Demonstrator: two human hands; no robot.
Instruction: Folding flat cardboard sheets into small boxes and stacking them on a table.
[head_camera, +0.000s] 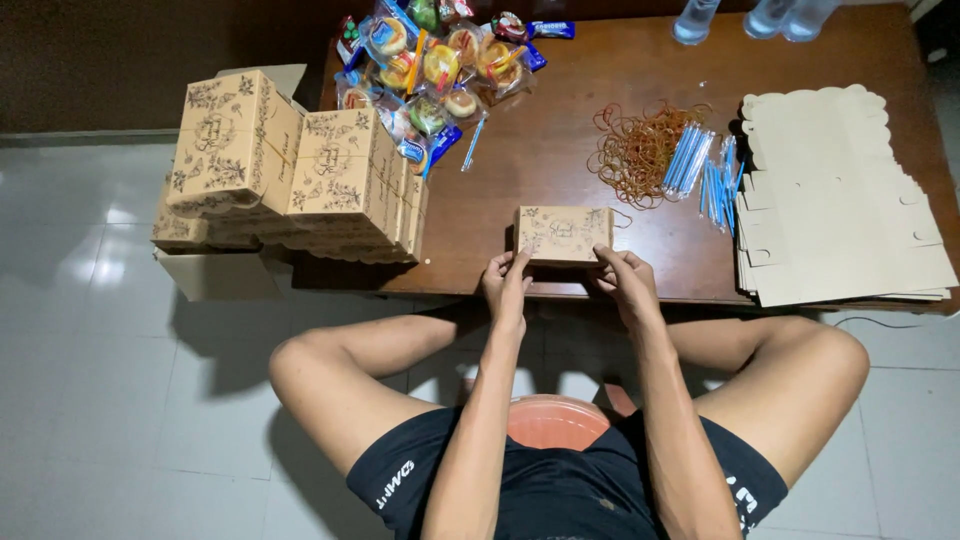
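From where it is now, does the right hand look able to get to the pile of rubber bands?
Probably yes. The right hand is at the small box, and the rubber bands lie just beyond it on bare table, with nothing standing between.

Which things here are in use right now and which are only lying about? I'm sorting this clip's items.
In hand:
small printed box, gripped at its near edge by left hand and right hand.

Lying about:
stack of folded boxes
pile of wrapped snacks
rubber bands
blue straws
flat box blanks
clear bottles
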